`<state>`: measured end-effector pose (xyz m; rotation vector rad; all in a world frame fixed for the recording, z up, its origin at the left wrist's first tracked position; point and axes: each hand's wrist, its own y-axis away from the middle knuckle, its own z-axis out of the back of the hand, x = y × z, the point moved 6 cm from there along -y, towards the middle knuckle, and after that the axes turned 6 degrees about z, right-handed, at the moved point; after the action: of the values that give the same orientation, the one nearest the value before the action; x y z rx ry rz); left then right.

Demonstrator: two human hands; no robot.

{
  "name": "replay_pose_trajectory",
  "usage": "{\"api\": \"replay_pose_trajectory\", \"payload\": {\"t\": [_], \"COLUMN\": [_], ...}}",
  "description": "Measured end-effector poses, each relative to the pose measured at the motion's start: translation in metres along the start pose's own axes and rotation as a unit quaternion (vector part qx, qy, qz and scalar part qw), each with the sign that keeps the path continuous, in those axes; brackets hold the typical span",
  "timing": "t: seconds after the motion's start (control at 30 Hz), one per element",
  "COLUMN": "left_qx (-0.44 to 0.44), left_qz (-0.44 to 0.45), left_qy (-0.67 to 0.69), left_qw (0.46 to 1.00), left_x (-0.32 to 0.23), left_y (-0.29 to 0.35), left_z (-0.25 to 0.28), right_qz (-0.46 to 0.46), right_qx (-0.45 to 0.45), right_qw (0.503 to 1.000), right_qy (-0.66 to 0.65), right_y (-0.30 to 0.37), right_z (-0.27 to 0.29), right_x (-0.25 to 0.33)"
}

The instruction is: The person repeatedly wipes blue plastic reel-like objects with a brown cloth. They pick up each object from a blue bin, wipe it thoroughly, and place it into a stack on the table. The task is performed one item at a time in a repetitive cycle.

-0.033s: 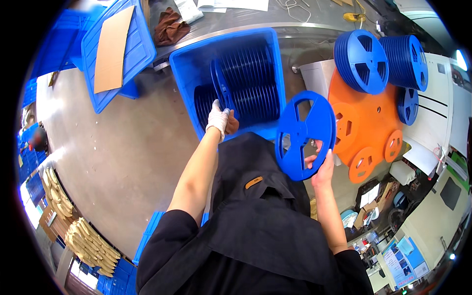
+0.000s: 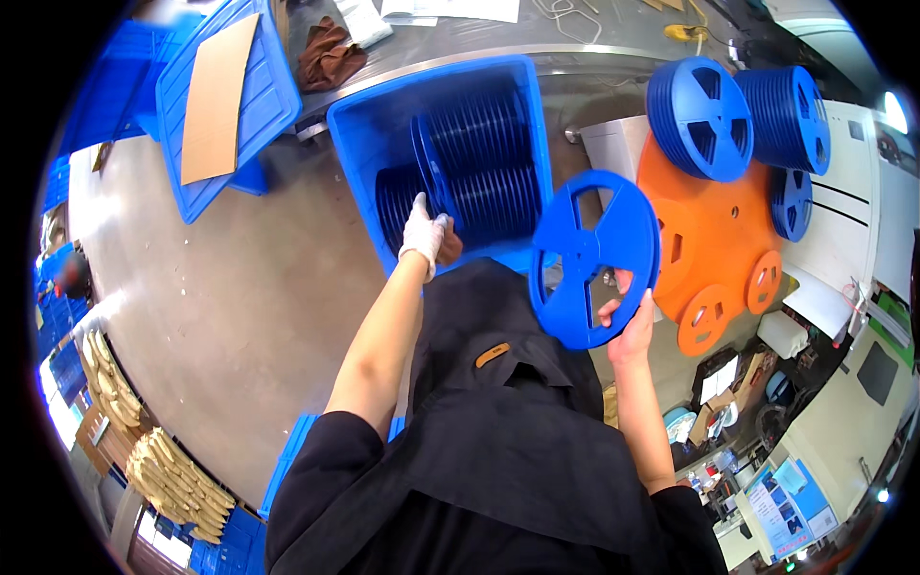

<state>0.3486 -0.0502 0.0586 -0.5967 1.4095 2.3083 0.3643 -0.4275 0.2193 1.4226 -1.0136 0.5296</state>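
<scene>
My right hand (image 2: 632, 331) grips a blue plastic reel (image 2: 582, 246) by its lower right rim, fingers behind and through a cutout. The reel stands tilted, its face with wide openings toward me. My left hand (image 2: 422, 237), in a white glove, is at the near left edge of a blue bin (image 2: 356, 158), one finger pointing toward the reels. A bunched brown cloth (image 2: 448, 247) shows at its palm side, and the fingers seem closed on it. Rows of dark blue reels (image 2: 494, 196) stand on edge inside the bin; one (image 2: 426, 153) leans apart from the rows.
At the right, stacks of blue reels (image 2: 704, 120) sit on a large orange disc (image 2: 709, 230) with round orange plates. A metal table (image 2: 460, 36) behind the bin bears another brown cloth (image 2: 328, 57) and papers. At the left, cardboard (image 2: 220, 105) lies on a blue lid (image 2: 273, 96).
The reel in my right hand has turned slightly to face me more and shifted a little left. My left hand stays at the bin.
</scene>
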Motion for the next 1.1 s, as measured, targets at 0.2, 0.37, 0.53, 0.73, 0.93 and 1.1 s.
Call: {"api": "replay_pose_trajectory", "payload": {"t": [0.2,0.37,0.53,0.73,0.93,1.1], "left_qx": [-0.094,-0.04,-0.129,-0.035,0.397,0.43], "left_qz": [-0.545,-0.589,-0.597,-0.562,-0.135,-0.021], "left_qy": [-0.321,-0.41,-0.418,-0.322,0.401,0.5], "left_qw": [0.769,0.696,0.673,0.761,0.814,0.751], "left_x": [-0.073,-0.128,-0.139,-0.123,-0.069,-0.03], "left_y": [0.101,0.181,0.205,0.207,0.205,0.201], "left_z": [-0.026,-0.003,0.015,0.023,0.014,0.01], "right_qz": [-0.018,-0.034,-0.038,-0.007,0.049,0.013], "right_qx": [0.064,0.186,0.255,0.375,0.306,0.096], "right_qw": [0.977,0.923,0.889,0.879,0.938,0.985], "right_qy": [-0.203,-0.336,-0.378,-0.296,-0.153,-0.142], "right_y": [-0.003,-0.004,-0.006,-0.001,0.002,-0.025], "right_z": [-0.017,-0.019,-0.032,-0.067,-0.081,-0.005], "right_x": [0.064,0.084,0.1,0.129,0.146,0.099]}}
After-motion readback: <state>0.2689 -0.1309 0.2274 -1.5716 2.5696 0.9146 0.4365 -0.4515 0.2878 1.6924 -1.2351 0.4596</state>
